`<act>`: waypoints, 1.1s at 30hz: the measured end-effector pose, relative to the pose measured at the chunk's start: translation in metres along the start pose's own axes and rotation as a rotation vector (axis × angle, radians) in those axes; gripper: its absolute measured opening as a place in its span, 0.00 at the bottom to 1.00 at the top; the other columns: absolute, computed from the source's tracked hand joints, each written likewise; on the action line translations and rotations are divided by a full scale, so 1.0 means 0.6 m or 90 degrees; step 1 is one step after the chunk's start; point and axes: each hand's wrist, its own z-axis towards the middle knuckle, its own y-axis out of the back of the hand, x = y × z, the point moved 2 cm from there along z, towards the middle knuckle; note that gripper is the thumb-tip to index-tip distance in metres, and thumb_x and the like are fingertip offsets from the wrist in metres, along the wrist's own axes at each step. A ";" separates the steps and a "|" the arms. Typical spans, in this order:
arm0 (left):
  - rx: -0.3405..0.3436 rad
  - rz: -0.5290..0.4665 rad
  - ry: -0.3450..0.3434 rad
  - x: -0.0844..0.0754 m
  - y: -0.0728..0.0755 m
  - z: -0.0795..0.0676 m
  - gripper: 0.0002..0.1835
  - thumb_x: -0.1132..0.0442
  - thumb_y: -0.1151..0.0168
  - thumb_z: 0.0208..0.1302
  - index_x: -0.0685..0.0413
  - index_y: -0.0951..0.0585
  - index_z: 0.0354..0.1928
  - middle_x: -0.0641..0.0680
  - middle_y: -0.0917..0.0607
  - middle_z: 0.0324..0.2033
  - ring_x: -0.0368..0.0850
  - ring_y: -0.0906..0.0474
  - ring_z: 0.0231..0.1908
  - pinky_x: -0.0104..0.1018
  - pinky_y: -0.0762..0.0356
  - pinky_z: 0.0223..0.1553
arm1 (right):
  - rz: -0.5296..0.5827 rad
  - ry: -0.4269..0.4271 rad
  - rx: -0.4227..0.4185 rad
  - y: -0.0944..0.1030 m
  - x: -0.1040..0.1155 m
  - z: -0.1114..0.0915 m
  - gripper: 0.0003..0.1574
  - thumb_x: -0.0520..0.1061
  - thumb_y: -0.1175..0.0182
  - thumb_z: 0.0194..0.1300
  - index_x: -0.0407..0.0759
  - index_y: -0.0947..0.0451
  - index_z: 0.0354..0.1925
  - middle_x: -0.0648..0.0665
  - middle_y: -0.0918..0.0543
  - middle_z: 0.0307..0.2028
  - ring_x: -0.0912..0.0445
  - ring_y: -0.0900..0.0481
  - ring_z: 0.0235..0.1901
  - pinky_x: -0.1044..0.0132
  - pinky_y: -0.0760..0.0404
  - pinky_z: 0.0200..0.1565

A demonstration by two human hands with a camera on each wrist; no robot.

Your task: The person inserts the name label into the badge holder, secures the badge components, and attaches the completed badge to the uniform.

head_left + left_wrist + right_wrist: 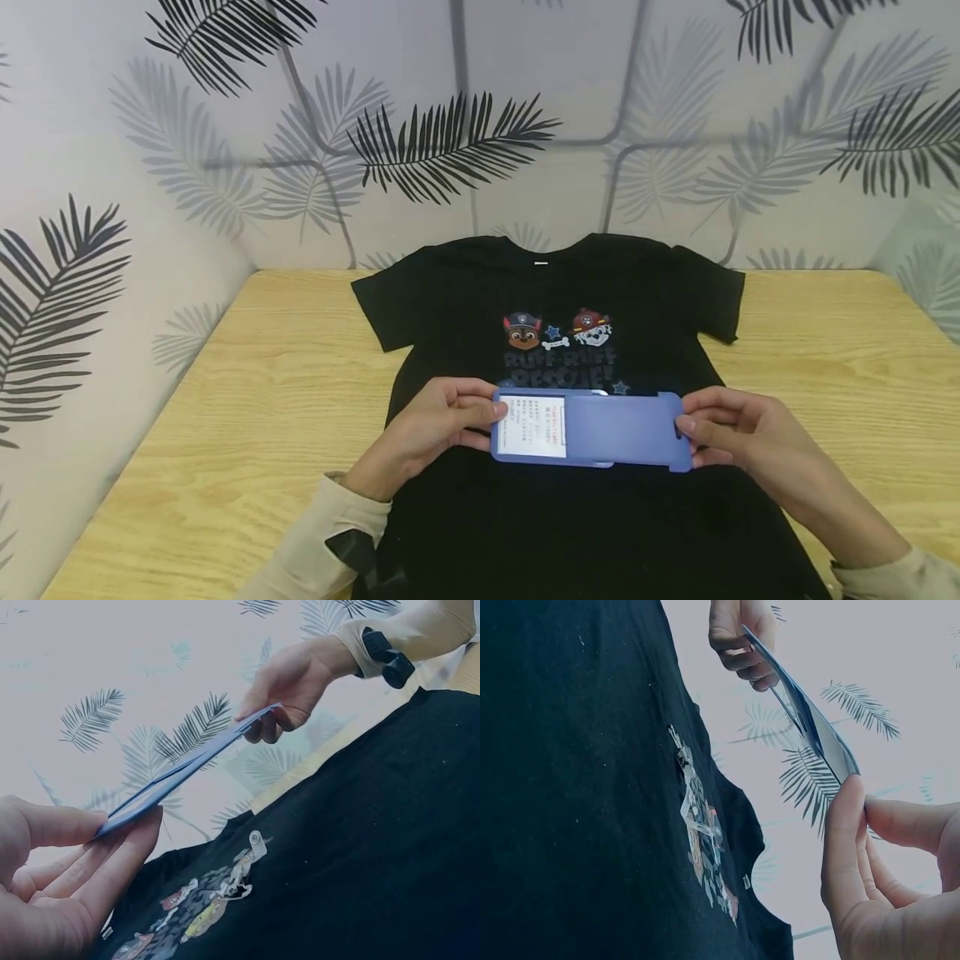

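Observation:
A blue plastic card holder [622,429] is held level above a black T-shirt [555,517], its sliding part drawn out toward the right. Behind the left half sits a white printed card [531,427]. My left hand [442,425] pinches the left end, thumb on the front face and fingers behind. At the slotted right end, my right hand [738,429] grips between thumb and fingers. Seen nearly edge-on in the left wrist view, the holder [180,772] runs between both hands, and its two layers stand slightly apart.
The T-shirt lies spread on a wooden table [292,367], its collar toward the wall and a cartoon dog print [557,333] on its chest. Behind the table hangs a pale leaf-patterned backdrop [420,75].

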 end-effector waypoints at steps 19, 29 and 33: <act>0.015 -0.021 0.016 -0.014 0.005 0.000 0.16 0.73 0.41 0.64 0.76 0.26 0.51 0.61 0.14 0.39 0.45 0.16 0.34 0.43 0.15 0.38 | 0.026 0.019 0.023 -0.009 0.015 0.008 0.10 0.37 0.42 0.68 0.35 0.25 0.47 0.49 0.17 0.34 0.54 0.19 0.30 0.63 0.15 0.35; 0.011 -0.013 0.019 -0.017 0.002 0.002 0.17 0.72 0.40 0.64 0.76 0.26 0.52 0.64 0.14 0.41 0.46 0.15 0.34 0.45 0.16 0.40 | 0.040 0.033 0.034 -0.010 0.018 0.010 0.08 0.37 0.42 0.68 0.35 0.25 0.46 0.48 0.18 0.33 0.55 0.19 0.29 0.63 0.15 0.35; 0.011 -0.008 0.021 -0.018 0.001 0.004 0.16 0.72 0.40 0.65 0.76 0.26 0.52 0.66 0.15 0.43 0.47 0.15 0.34 0.45 0.16 0.40 | 0.036 0.024 0.034 -0.010 0.019 0.010 0.10 0.38 0.42 0.69 0.34 0.26 0.47 0.48 0.18 0.34 0.54 0.19 0.29 0.63 0.15 0.35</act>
